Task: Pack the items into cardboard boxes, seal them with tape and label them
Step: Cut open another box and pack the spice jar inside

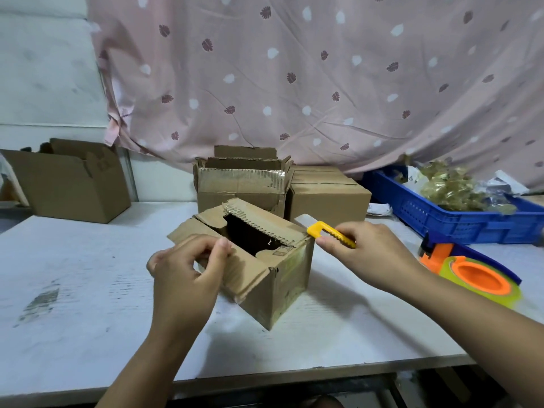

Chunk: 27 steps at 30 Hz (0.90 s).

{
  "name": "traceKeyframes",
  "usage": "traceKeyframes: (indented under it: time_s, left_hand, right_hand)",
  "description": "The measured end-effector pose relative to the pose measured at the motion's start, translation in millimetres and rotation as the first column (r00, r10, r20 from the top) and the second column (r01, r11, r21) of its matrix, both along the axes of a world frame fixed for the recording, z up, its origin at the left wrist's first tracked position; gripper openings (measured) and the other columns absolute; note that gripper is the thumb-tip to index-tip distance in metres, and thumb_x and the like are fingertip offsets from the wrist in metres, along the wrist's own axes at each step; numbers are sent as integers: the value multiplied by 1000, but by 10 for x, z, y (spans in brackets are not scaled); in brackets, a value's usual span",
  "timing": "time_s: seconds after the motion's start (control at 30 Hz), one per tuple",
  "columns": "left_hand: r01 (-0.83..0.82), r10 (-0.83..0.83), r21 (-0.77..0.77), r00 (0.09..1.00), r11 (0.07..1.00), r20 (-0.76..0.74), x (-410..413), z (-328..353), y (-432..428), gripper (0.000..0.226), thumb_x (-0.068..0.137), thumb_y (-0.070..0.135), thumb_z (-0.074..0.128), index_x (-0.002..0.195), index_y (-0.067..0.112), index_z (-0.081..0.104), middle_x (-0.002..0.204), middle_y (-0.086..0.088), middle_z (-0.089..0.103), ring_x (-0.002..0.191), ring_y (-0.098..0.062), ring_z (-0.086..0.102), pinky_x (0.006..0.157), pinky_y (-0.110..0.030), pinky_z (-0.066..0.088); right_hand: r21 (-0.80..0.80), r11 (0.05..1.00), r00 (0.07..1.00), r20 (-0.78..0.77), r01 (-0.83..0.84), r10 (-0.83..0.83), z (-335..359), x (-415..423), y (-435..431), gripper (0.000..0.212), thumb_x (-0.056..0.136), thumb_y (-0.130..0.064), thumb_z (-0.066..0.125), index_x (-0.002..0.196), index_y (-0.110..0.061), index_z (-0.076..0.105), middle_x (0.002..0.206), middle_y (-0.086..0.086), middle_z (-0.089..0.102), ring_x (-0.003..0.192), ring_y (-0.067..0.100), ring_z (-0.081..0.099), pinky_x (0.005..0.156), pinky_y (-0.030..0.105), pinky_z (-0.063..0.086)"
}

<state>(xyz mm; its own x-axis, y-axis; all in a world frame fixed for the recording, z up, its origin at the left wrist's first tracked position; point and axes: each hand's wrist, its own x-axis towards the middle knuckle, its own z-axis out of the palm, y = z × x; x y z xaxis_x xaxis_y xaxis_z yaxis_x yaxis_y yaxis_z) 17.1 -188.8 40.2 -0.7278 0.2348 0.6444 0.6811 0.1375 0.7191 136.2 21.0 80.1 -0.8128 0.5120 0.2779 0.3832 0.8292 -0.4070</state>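
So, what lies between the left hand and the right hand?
Head view: the open cardboard box, its flap pinched by the left hand; the right hand holds a yellow cutter.

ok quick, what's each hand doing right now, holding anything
left hand: pinching the near flap of the small cardboard box
right hand: holding the yellow utility knife

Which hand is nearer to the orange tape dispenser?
Right. The right hand, holding a yellow utility knife, is just left of the tape dispenser; the left hand grips the small cardboard box, farther left.
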Motion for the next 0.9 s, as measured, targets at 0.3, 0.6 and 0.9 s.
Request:
traceKeyframes:
  time_s: [0.3,0.6,0.9]
  left_hand:
    - [-164,-42,-740,967,652,-251,-322,542,228,24,90,28,58,114,25,60,100,1,64,95,-19,56,78,-29,44]
    - [221,-508,-935,860,276,53,-613,729,673,63,87,18,56,139,45,35,149,16,25,137,-8,23,110,-27,18]
    - [310,-597,-843,802,440,-17,-697,566,677,49,89,18,58,128,46,52,149,23,23,117,5,47,100,-16,34]
  right_hand:
    - [105,980,985,-21,-168,171,-27,35,-22,7,96,-34,48,95,-27,48,77,-3,60,75,19,54,68,38,43]
    - [122,964,970,80,-237,229,-54,221,52,11,97,-41,41,103,-33,47,85,-7,58,77,11,52,71,30,42]
    - [266,907,919,314,-327,240,71,327,-54,66,79,-61,1,135,-44,30,133,-20,47,125,6,43,95,29,38]
